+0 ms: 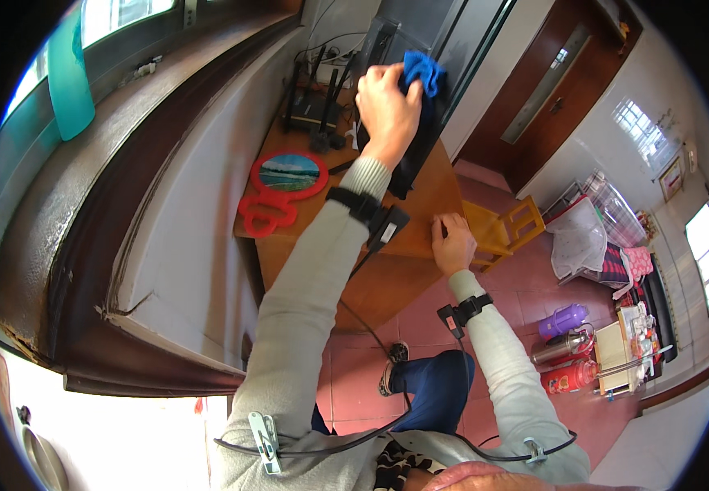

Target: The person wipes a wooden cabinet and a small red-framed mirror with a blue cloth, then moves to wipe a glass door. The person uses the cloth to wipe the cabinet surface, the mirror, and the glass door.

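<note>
My left hand point(389, 113) reaches forward over a wooden table and pinches a bunched blue cloth point(423, 73) between thumb and fingers. The cloth lies against the upper part of a dark upright flat panel, perhaps a television point(413, 161), whose far side my hand partly hides. At the near right edge of the wooden table point(413, 230), my right hand point(454, 244) rests with its fingers curled in. Nothing shows in that hand. Left of the panel lies a red-framed hand mirror or picture point(288, 173) with a landscape on it.
A black router point(313, 113) with upright antennas and loose cables stands at the table's back left. A small yellow wooden chair point(505, 227) stands right of the table. Purple point(563, 320) and red vacuum flasks point(570, 375) are on the tiled floor. A dark-edged ledge point(146, 147) runs along the left.
</note>
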Demonstrator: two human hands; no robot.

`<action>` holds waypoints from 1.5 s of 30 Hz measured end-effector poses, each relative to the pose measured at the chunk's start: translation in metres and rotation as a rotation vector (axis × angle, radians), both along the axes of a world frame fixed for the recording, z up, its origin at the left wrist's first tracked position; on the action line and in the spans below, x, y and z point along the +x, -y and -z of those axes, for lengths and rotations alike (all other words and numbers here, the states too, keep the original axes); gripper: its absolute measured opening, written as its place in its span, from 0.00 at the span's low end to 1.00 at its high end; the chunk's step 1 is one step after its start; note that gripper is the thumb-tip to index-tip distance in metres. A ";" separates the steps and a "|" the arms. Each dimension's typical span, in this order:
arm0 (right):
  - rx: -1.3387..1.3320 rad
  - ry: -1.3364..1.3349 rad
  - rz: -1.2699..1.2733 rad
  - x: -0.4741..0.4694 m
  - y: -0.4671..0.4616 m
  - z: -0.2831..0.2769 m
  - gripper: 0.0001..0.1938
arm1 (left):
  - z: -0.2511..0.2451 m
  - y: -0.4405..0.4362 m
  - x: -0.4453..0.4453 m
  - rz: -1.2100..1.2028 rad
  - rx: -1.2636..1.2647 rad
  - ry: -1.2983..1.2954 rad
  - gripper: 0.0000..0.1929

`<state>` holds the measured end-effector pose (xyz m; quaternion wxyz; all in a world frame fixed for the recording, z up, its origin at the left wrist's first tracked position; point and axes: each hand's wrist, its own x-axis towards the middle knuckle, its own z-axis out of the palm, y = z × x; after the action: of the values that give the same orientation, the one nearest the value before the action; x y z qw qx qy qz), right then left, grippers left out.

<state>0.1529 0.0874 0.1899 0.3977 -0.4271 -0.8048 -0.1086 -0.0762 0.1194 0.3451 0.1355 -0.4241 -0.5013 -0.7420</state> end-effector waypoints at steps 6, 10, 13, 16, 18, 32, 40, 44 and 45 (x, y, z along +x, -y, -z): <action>-0.035 -0.021 -0.030 0.001 0.002 -0.002 0.09 | -0.084 -0.028 0.000 0.018 0.179 0.022 0.22; -0.001 -0.032 -0.028 0.001 0.002 -0.002 0.09 | -0.055 -0.023 -0.003 0.017 0.152 -0.033 0.22; 0.011 -0.017 -0.015 0.000 0.001 -0.001 0.09 | -0.003 -0.007 0.000 0.021 0.055 -0.053 0.20; 0.029 0.001 -0.006 0.001 0.000 -0.001 0.07 | 0.045 0.013 0.007 0.015 -0.028 -0.047 0.17; 0.039 0.003 -0.007 0.001 0.000 -0.001 0.06 | 0.072 0.028 0.013 0.058 -0.092 -0.035 0.15; 0.023 -0.045 -0.022 0.000 0.001 -0.002 0.08 | 0.103 0.073 0.018 0.044 -0.227 -0.001 0.12; 0.040 -0.030 -0.004 -0.001 0.002 -0.004 0.07 | 0.114 0.068 0.024 0.125 -0.201 -0.136 0.15; 0.047 -0.033 -0.013 -0.001 0.002 -0.003 0.07 | 0.122 0.080 0.024 0.131 -0.228 -0.039 0.17; 0.043 -0.030 -0.012 -0.001 0.002 -0.003 0.07 | 0.119 0.079 0.023 0.135 -0.220 0.011 0.17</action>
<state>0.1523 0.0857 0.1931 0.4191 -0.4154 -0.7988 -0.1171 -0.0531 0.0405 0.2260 0.0350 -0.4651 -0.5506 -0.6923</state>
